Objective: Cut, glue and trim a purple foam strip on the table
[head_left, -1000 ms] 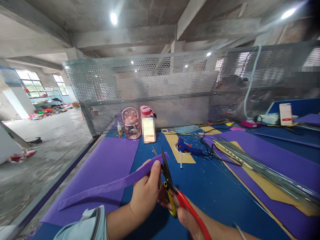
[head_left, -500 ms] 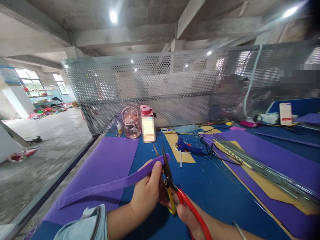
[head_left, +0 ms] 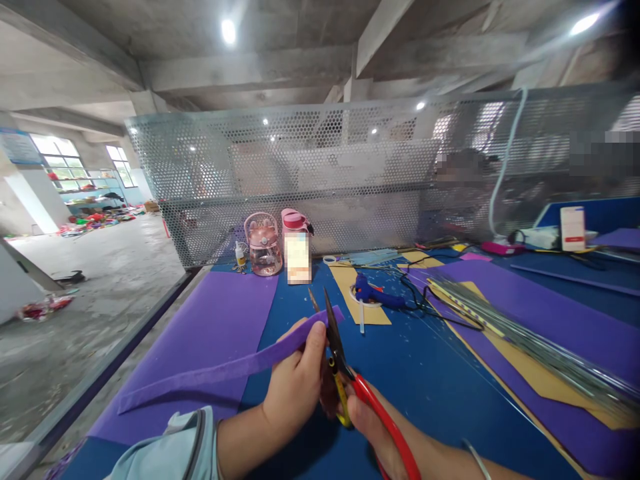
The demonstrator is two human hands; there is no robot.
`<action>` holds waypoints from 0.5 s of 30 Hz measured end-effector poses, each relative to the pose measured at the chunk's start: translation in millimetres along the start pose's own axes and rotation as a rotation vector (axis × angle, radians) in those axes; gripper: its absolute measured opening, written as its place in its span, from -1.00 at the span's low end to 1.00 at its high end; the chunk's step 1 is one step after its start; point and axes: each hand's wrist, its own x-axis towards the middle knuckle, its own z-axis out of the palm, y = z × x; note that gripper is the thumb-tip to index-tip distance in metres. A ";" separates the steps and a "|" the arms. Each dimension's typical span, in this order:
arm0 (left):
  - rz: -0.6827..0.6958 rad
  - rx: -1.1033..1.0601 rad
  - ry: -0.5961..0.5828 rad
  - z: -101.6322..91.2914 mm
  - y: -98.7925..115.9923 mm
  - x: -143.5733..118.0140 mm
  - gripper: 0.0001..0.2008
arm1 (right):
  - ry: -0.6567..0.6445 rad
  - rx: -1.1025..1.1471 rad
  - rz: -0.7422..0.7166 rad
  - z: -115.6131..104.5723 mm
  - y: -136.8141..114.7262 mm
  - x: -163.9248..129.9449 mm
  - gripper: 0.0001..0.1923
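Since 1 s ago almost nothing moved: hands and strip sit a bit lower in view, scissors stay open on the strip end. Left hand [head_left: 295, 390] pinches the purple foam strip [head_left: 220, 370] near its far end, thumb on top, fingers closed around it; the strip runs from there toward the left edge of the blue worktop [head_left: 425, 373], above a purple foam sheet [head_left: 215, 327]. Right hand [head_left: 365, 420] grips the red-and-yellow scissors [head_left: 345, 373], fingers wrapped on the handles, blades parted w/ the strip end between them. Near the middle lies a blue glue gun [head_left: 373, 293]; at the far edge stand two pink bottles [head_left: 263, 245]. Wire bundle [head_left: 525, 337] lies toward the right edge.
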 end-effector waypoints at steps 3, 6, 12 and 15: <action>0.003 0.007 -0.018 -0.2 -0.5 -0.5 -0.60 | 0.050 -0.025 0.066 0.7 2.6 -0.9 -0.49; 0.021 0.014 -0.026 0.0 -1.9 -0.4 -0.61 | 0.066 0.018 0.091 1.8 2.0 0.2 -0.50; 0.035 0.019 -0.032 0.4 -3.1 0.8 -0.61 | 0.078 0.049 0.238 2.6 2.1 6.2 -0.85; 0.044 0.016 -0.039 0.7 -3.4 0.2 -0.59 | 0.153 0.056 0.264 2.5 14.2 7.5 -0.75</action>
